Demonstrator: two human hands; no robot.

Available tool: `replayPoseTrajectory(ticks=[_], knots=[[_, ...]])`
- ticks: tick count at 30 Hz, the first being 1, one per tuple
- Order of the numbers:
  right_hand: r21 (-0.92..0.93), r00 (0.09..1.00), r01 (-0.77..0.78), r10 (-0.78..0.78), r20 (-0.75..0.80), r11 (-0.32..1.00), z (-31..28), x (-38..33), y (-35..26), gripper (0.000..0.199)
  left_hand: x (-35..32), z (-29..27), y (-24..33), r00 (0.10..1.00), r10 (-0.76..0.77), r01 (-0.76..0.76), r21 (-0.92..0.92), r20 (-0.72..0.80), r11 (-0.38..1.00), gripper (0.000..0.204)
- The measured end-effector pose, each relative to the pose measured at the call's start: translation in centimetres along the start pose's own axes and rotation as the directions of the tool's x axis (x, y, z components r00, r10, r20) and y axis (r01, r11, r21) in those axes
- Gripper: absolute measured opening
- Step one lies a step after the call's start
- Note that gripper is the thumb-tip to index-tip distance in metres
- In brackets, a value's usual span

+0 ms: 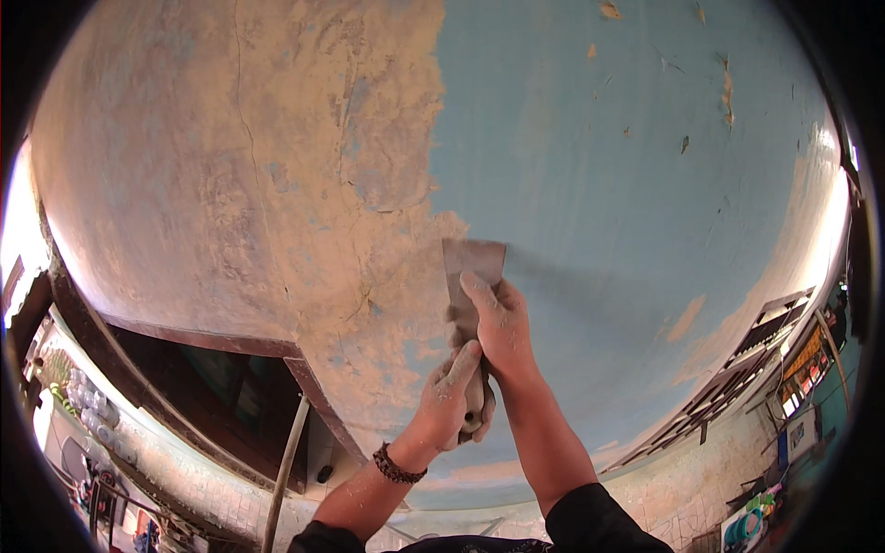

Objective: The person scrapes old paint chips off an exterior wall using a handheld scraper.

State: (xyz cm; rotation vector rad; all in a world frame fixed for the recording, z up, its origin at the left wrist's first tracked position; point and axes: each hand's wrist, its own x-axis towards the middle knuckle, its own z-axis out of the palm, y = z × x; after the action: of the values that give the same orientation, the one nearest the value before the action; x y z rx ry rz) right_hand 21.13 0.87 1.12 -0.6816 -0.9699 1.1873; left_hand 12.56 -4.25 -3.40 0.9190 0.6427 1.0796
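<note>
Overhead, against the ceiling (pixel 572 157), both hands grip one scraper (pixel 472 267): the left hand (pixel 452 396) wraps its handle, the right hand (pixel 498 323) presses the blade flat at the blue paint's edge. Best to keep the blade shallow, pushing steadily under the paint.

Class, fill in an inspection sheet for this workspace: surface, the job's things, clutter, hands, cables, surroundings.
Surface: wall, blue paint at right, scraped bare tan with cracks at left.
Job's things: scraper, blade flat against the wall at the paint's edge.
Clutter: nothing seen on the wall.
Hands: left hand grips the scraper's handle; right hand presses on the blade; both dusty.
Cables: nothing seen.
Surroundings: dark doorway frame lower left, window shutters lower right.
</note>
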Motion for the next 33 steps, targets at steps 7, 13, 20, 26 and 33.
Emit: replayPoseTrajectory(ticks=[7,13,20,26,33], knots=[[-0.029,0.997,0.050,-0.048,0.067,0.998,0.1,0.8,-1.4,0.025,0.1,0.9,1.3,0.998,0.068,-0.068,0.004,0.004,0.998,0.041],[-0.052,0.994,0.098,-0.095,0.056,0.994,0.3,1.4,-2.7,0.024,0.8,1.4,2.3,0.997,0.074,-0.074,0.022,0.024,0.997,0.040],[-0.096,0.973,0.228,-0.225,0.049,0.969,-0.2,1.5,-0.5,0.025,-0.1,1.1,1.0,0.999,0.048,-0.049,0.016,0.009,0.999,0.039],[-0.088,0.989,0.137,-0.133,0.058,0.987,1.6,2.4,-3.9,0.021,1.1,2.4,3.7,0.997,0.076,-0.076,-0.015,0.007,0.997,0.040],[-0.113,0.981,0.192,-0.187,0.049,0.975,0.9,0.7,0.6,0.024,-0.1,0.0,-0.4,0.992,0.093,-0.090,0.042,-0.081,0.995,0.043]])
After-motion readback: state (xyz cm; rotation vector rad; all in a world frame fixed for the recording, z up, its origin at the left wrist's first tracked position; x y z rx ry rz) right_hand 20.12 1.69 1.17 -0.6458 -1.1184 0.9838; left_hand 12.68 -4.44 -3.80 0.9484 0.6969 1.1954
